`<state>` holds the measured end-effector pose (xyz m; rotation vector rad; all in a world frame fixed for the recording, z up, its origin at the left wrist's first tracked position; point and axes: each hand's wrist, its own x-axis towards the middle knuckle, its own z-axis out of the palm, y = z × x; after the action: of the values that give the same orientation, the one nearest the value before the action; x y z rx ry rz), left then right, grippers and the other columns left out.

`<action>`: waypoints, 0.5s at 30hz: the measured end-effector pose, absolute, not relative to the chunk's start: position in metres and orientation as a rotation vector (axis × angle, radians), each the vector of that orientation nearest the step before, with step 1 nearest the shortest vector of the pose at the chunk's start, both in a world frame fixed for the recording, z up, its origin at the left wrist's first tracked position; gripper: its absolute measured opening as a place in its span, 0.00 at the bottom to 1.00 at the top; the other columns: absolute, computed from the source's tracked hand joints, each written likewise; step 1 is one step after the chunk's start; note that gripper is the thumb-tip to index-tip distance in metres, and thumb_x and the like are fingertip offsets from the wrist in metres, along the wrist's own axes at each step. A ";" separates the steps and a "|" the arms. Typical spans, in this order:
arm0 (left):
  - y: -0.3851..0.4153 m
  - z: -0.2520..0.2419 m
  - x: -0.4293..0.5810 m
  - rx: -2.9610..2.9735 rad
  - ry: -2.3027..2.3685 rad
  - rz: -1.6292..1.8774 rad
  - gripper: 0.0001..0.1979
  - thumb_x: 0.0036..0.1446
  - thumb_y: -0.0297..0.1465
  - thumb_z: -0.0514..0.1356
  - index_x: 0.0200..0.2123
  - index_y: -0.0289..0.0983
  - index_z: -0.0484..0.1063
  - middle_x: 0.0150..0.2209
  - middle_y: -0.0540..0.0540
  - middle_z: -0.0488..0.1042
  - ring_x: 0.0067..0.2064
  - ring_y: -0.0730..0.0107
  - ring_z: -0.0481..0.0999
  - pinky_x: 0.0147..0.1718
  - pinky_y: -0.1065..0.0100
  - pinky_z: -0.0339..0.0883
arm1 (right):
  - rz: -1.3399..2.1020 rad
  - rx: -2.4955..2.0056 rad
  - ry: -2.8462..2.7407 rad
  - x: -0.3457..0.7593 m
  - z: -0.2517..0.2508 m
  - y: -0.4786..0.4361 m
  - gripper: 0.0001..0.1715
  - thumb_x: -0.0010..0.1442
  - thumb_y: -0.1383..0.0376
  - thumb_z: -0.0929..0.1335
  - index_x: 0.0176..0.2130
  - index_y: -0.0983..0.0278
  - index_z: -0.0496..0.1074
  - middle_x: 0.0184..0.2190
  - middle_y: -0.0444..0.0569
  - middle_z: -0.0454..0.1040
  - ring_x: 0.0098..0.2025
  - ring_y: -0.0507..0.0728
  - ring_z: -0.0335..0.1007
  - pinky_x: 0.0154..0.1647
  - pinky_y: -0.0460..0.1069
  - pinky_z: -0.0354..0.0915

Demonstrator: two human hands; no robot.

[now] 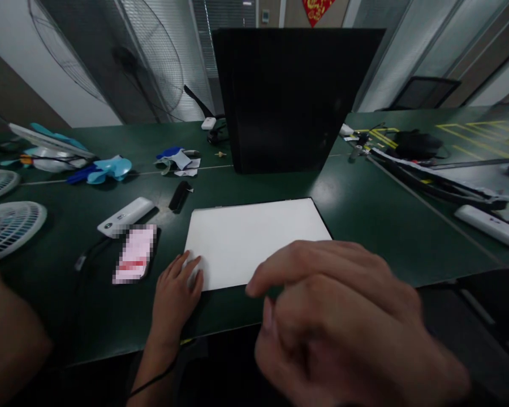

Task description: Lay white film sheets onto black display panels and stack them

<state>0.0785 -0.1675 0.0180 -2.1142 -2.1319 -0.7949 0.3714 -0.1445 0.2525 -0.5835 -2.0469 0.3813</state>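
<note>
A white rectangular panel (254, 237) with a thin dark edge lies flat on the green table. My left hand (176, 291) rests at its near left corner, fingers spread, with the fingertips on the white surface. A dark band circles that wrist. Large and close to the camera, my right hand (343, 322) is raised in front of the panel's near right part and hides it. Its fingers are curled, the index finger less so, and nothing shows in them.
A tall black panel (297, 102) stands behind the white one. Left of it lie a blurred-out phone (133, 254), a white device (126, 217), a small black object (180, 196) and fans (12, 229). Cables (441, 181) lie right. A person's arm (8, 339) shows far left.
</note>
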 end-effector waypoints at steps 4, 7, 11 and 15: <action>-0.168 0.016 0.076 -2.069 -2.113 -0.695 0.20 0.70 0.39 0.54 0.57 0.38 0.78 0.64 0.35 0.74 0.65 0.42 0.73 0.61 0.43 0.69 | 0.403 -0.603 -1.986 0.374 0.186 -0.117 0.09 0.59 0.71 0.71 0.33 0.60 0.68 0.33 0.40 0.81 0.31 0.49 0.77 0.30 0.44 0.68; -0.167 0.015 0.075 -2.064 -2.109 -0.657 0.21 0.71 0.39 0.53 0.57 0.37 0.79 0.65 0.34 0.74 0.65 0.41 0.73 0.60 0.43 0.70 | 0.499 -0.905 -2.102 0.382 0.124 -0.101 0.08 0.66 0.64 0.74 0.34 0.61 0.75 0.33 0.42 0.81 0.30 0.50 0.76 0.29 0.45 0.66; -0.168 0.013 0.075 -2.059 -2.112 -0.660 0.22 0.71 0.39 0.52 0.57 0.37 0.79 0.65 0.35 0.74 0.66 0.43 0.72 0.62 0.44 0.68 | 0.493 -1.077 -2.239 0.394 0.068 -0.097 0.06 0.67 0.62 0.75 0.36 0.61 0.79 0.33 0.42 0.82 0.31 0.52 0.76 0.35 0.47 0.67; -0.172 0.015 0.079 -2.014 -2.175 -0.614 0.25 0.71 0.41 0.51 0.61 0.37 0.76 0.68 0.34 0.70 0.66 0.45 0.72 0.63 0.47 0.66 | 0.354 -1.132 -2.211 0.410 0.043 -0.097 0.10 0.72 0.60 0.70 0.39 0.60 0.80 0.37 0.46 0.82 0.39 0.55 0.78 0.45 0.49 0.71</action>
<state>0.0793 -0.1721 0.0151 -2.0136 -2.1748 -0.6144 0.4102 -0.0971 0.0434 -1.1323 -2.2111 0.3543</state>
